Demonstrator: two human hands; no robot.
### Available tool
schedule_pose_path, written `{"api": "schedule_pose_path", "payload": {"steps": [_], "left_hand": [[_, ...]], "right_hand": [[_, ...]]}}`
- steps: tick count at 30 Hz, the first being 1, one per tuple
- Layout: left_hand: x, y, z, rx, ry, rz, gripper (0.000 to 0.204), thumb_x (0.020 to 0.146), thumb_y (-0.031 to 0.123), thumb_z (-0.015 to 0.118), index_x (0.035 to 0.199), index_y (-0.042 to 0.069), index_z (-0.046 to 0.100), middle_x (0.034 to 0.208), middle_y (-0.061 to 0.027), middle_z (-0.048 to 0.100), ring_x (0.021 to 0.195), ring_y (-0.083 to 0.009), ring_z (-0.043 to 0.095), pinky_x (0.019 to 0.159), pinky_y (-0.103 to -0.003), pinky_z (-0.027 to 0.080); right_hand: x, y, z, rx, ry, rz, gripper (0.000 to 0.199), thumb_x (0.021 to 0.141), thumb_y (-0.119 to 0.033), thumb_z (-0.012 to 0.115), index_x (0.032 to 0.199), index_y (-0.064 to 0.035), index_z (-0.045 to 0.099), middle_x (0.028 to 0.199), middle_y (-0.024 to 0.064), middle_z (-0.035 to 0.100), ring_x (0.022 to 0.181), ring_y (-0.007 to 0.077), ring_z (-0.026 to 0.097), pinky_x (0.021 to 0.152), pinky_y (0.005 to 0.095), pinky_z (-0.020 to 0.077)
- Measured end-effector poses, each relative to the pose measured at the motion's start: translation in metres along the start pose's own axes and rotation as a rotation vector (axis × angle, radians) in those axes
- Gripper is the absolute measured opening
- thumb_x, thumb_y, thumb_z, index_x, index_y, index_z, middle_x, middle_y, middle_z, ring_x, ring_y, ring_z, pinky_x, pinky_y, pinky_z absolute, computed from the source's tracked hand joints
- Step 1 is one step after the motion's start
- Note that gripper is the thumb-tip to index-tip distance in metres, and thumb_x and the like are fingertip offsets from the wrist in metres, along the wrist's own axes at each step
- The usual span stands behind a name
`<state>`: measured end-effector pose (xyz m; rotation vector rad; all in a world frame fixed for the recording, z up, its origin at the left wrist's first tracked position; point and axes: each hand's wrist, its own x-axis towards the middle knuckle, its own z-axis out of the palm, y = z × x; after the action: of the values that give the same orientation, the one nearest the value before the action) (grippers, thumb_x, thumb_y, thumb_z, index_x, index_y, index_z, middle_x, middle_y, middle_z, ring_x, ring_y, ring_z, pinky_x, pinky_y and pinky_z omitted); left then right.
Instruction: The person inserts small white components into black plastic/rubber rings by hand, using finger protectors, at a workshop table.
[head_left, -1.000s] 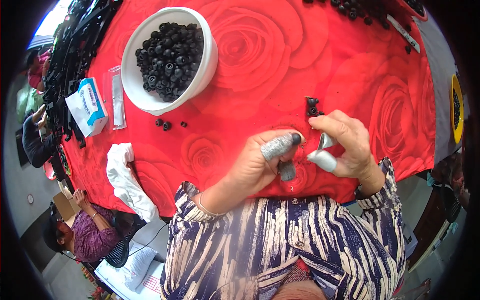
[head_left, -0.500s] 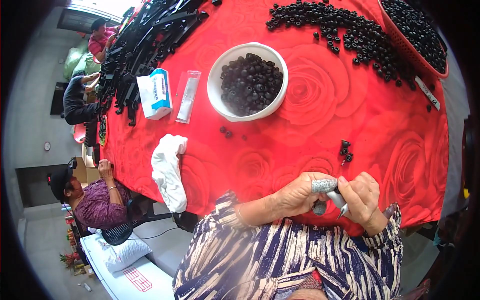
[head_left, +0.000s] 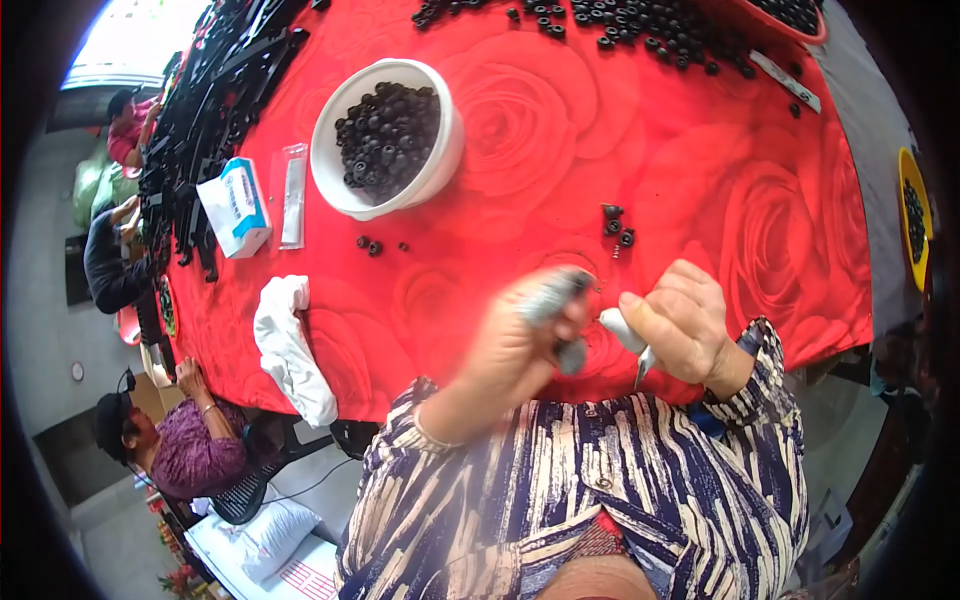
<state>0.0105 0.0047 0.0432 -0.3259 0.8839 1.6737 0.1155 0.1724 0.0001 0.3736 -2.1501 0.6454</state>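
Bowl (head_left: 340,175) of small parts sits far-left on the table (head_left: 700,150); box (head_left: 236,207) and sachet (head_left: 293,195) left of it. Cloth (head_left: 290,350) at near-left edge. Three loose parts (head_left: 615,225) lie just beyond the hands.

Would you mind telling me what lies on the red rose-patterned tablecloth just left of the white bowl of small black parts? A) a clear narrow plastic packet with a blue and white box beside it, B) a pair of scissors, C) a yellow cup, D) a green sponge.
A: a clear narrow plastic packet lies just left of the white bowl, with the blue and white box on its far side.
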Motion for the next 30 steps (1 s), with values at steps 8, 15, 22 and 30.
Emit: {"api": "schedule_pose_path", "payload": {"steps": [8,15,22,30], "left_hand": [[0.000,0.130,-0.022,1.053,0.447,1.214,0.017,0.091,0.006,0.058,0.106,0.000,0.064,0.076,-0.0021,0.061,0.059,-0.0074,0.057,0.044,-0.022,0.046],[0.035,0.132,0.000,1.485,0.436,1.465,0.018,0.082,0.004,0.068,0.100,0.003,0.065,0.081,-0.0016,0.061,0.072,-0.0097,0.056,0.059,-0.023,0.043],[0.099,0.031,0.023,1.922,-0.037,0.939,0.021,0.081,0.022,0.069,0.089,0.003,0.064,0.085,-0.0151,0.063,0.076,-0.0330,0.063,0.066,-0.042,0.051],[0.103,0.025,0.026,2.110,-0.082,0.834,0.021,0.081,0.018,0.067,0.092,0.000,0.064,0.084,-0.0146,0.065,0.076,-0.0303,0.065,0.066,-0.041,0.051]], "right_hand": [[0.004,0.004,-0.021,-0.028,0.064,0.176,0.026,0.077,-0.004,0.071,0.099,0.0003,0.060,0.066,0.0054,0.052,0.048,0.0175,0.046,0.043,0.0311,0.0336],[0.006,0.012,-0.023,-0.097,0.134,0.220,0.024,0.072,-0.009,0.077,0.089,0.0000,0.062,0.063,0.0029,0.050,0.046,0.0150,0.043,0.042,0.0300,0.0320],[0.010,0.011,-0.023,-0.100,0.129,0.229,0.024,0.072,-0.009,0.076,0.088,0.0008,0.062,0.063,0.0039,0.050,0.046,0.0161,0.045,0.042,0.0305,0.0322],[0.005,0.009,-0.027,-0.092,0.087,0.216,0.025,0.071,-0.009,0.075,0.089,0.0013,0.062,0.062,0.0042,0.050,0.047,0.0160,0.046,0.042,0.0302,0.0318]]}}
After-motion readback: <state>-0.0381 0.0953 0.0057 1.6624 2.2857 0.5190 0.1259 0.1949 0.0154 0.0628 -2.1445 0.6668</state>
